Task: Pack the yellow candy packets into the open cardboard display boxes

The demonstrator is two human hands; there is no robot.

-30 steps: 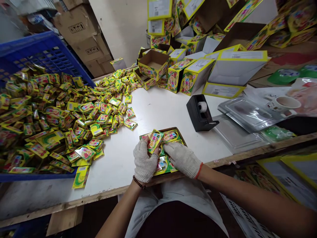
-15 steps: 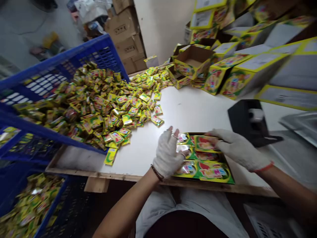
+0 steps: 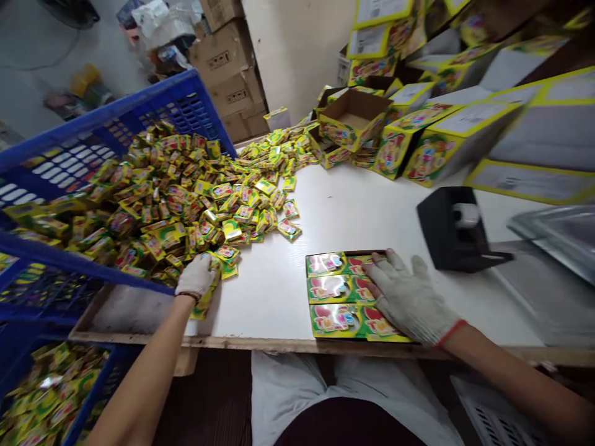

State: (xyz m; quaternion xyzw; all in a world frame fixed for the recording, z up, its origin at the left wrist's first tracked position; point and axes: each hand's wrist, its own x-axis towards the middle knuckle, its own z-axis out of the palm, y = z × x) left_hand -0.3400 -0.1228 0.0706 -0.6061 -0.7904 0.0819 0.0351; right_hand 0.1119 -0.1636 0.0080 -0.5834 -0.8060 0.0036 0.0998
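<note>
My left hand point(image 3: 196, 276), in a white knit glove, is at the near edge of a heap of small yellow-green packets point(image 3: 171, 232). Its fingers curl against a yellow-green packet point(image 3: 203, 303) by the table edge; the fingertips are partly hidden. My gloved right hand point(image 3: 409, 297) lies spread, palm down, over the right part of a shallow open box point(image 3: 308, 297). Inside the box, larger packs with watermelon pictures point(image 3: 332, 316) lie in rows, the right ones partly covered by this hand.
A blue crate point(image 3: 209, 114) lies tipped on the left, spilling packets onto the white table point(image 3: 269, 297). A black tape dispenser point(image 3: 449, 229) stands right of the box. Yellow-edged cartons point(image 3: 427, 152) are piled at the back right. Another blue crate point(image 3: 105, 378) of packets sits lower left.
My left hand has left the box and moved left to the heap's near edge. My right hand has flattened onto the packs; the raised pack under it now lies lower. The view has shifted slightly.
</note>
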